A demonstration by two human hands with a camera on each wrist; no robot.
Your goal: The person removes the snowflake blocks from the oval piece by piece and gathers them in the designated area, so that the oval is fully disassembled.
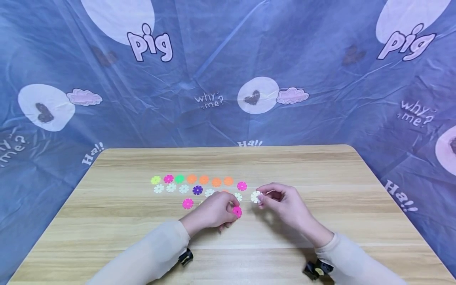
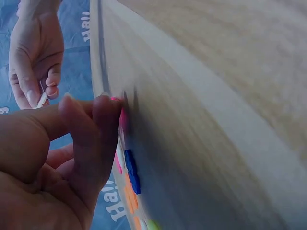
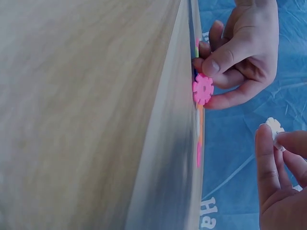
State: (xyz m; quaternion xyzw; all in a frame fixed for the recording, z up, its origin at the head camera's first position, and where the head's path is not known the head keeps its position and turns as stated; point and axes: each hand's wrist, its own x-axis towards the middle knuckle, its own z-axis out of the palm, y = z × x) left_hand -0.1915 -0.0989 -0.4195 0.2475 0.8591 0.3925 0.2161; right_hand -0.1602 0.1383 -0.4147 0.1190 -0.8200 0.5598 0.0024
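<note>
Between thumb and fingers, my left hand [image 1: 215,211] pinches a pink snowflake disc [image 1: 237,211], held low over the wooden table. That notched disc [image 3: 203,89] shows its face plainly in the right wrist view. To its right, my right hand [image 1: 283,202] pinches a white snowflake disc [image 1: 255,197] by its edge, raised off the table. In the right wrist view, the white disc [image 3: 274,130] sits between thumb and fingertips. Rows of flat discs lie beyond the left hand, which hides part of the nearer ones. A loose pink disc [image 1: 242,186] lies at the far row's right end.
The far row holds yellow, pink, green and several orange discs [image 1: 204,179]. Nearer lie white discs, a purple disc [image 1: 197,190] and another pink disc [image 1: 188,204]. The wooden table [image 1: 303,162] ends at a blue printed cloth [image 1: 199,130] behind and at both sides.
</note>
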